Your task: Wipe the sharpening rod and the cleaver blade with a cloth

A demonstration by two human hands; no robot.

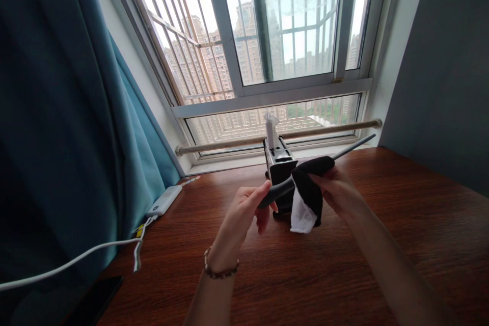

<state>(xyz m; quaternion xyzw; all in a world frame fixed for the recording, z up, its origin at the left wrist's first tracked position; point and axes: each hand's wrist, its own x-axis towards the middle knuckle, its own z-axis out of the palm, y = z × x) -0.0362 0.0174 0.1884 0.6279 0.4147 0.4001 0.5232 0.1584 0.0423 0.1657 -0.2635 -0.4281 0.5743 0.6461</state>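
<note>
- Left hand [244,206]: grip closed on the thick end of a grey rod [281,189], thumb on top; some fingers hidden beneath.
- Right hand [340,188]: grip pinched on a black cloth [311,188]; most fingertips out of sight behind it.
- Rod held above the counter [275,280], slanting up to the right; middle stretch covered by the black cloth, thin end emerging beyond the right hand.
- White cloth [303,216] hanging below, upper part hidden by the black; one piece or two, cannot tell.
- Black box [284,167] behind, partly screened by rod and cloth; its lower front hard to make out.
- Dark flat object [97,298], lower left, cut off by the frame; kind unclear.
- Counts: two hands, one rod, one box, one bracelet [219,267], one white device [164,201] by the curtain [133,127].
</note>
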